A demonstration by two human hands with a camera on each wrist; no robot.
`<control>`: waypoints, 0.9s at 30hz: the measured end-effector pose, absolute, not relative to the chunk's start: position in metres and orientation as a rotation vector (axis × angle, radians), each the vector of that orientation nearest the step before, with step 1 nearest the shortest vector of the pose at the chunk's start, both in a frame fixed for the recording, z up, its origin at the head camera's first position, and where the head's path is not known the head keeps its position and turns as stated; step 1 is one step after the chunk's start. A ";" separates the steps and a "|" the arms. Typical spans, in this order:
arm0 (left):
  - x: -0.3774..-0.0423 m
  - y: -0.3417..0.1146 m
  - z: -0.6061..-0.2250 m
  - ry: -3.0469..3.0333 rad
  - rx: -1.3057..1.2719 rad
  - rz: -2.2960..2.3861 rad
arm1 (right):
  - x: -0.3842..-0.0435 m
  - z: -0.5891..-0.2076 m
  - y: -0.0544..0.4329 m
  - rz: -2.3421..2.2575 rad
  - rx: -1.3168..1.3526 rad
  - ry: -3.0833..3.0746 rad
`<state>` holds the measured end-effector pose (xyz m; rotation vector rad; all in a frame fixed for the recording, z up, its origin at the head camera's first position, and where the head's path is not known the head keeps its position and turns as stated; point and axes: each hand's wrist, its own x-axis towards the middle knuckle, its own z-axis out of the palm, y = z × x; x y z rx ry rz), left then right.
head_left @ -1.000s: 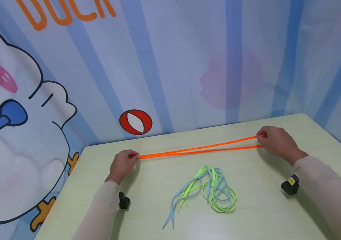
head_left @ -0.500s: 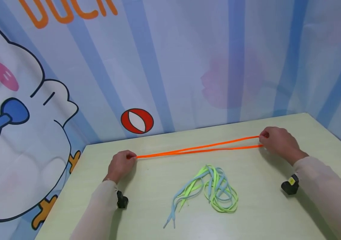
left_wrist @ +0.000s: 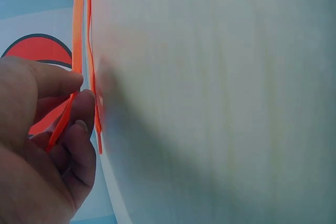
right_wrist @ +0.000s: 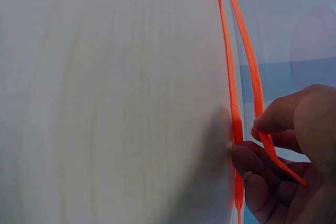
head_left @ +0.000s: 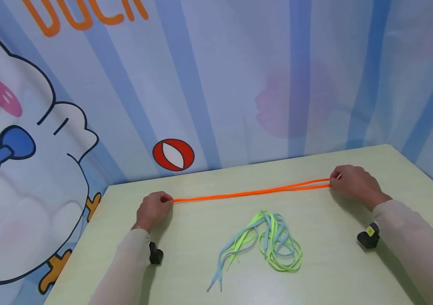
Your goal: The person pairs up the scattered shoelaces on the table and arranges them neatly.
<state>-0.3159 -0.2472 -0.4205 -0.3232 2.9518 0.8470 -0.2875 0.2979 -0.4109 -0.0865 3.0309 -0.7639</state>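
Observation:
Two strands of a flat orange shoelace point(head_left: 239, 194) stretch between both hands across the far part of the table point(head_left: 186, 254). At the left end my left hand point(head_left: 153, 212) pinches one strand between thumb and finger. Beside that hand, in the left wrist view, a second orange strand point(left_wrist: 91, 61) hangs down with its tip free. My right hand point(head_left: 357, 185) pinches a strand point(right_wrist: 252, 61) between thumb and fingertip, its end lying across the fingers. The other strand point(right_wrist: 231, 77) runs past the fingertips, close over the table.
A loose tangle of light blue lace point(head_left: 224, 252) and yellow-green lace point(head_left: 256, 219) lies on the table in front of the hands. Behind the table's far edge hangs a blue striped backdrop point(head_left: 231, 106) with a cartoon duck point(head_left: 29, 212) printed at left.
My right hand has lowered slightly toward the table, and the two orange strands now lie closer together. The left hand has shifted a little to the left. The tangle stays put.

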 end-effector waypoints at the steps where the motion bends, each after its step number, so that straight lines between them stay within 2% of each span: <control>1: -0.316 -0.247 -0.421 2.952 -0.329 0.845 | -0.287 -0.412 0.298 -0.761 -0.089 3.030; 27: -0.314 -0.261 -0.421 2.916 -0.372 0.904 | -0.287 -0.418 0.300 -0.731 -0.137 3.054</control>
